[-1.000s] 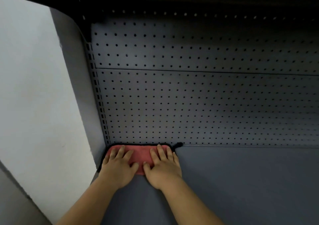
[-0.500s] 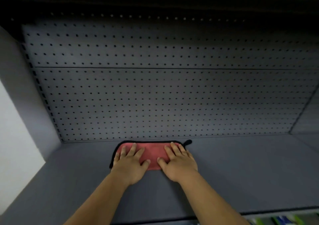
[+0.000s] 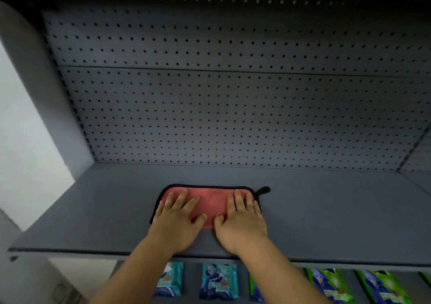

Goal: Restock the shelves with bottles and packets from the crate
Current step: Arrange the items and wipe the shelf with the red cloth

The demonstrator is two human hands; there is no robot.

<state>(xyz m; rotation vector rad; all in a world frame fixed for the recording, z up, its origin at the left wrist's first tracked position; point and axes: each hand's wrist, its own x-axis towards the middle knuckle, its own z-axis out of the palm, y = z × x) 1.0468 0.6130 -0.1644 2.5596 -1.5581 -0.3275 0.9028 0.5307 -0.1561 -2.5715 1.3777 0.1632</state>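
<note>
while my left hand (image 3: 175, 222) and right hand (image 3: 242, 219) press flat, fingers spread, on the pink black-edged cloth (image 3: 210, 201) mid-way along the bare grey metal shelf (image 3: 338, 210), i judge i'm wiping before restocking, with teal and green snack packets (image 3: 219, 281) below and the crate unseen.

Dim, soft, slightly blurred view; dark shadow along top, brighter left wall (image 3: 21, 140), wide-angle edge bending.

Both forearms enter from 6 o'clock and converge toward 12 o'clock. Left hand (image 3: 176, 219): palm down, fingers (image 3: 180, 197) straight and slightly spread, thumb angled toward 3 o'clock. Right hand (image 3: 242, 219): palm down just beside it, fingers straight and close together, thumb angled toward 9 o'clock.
</note>
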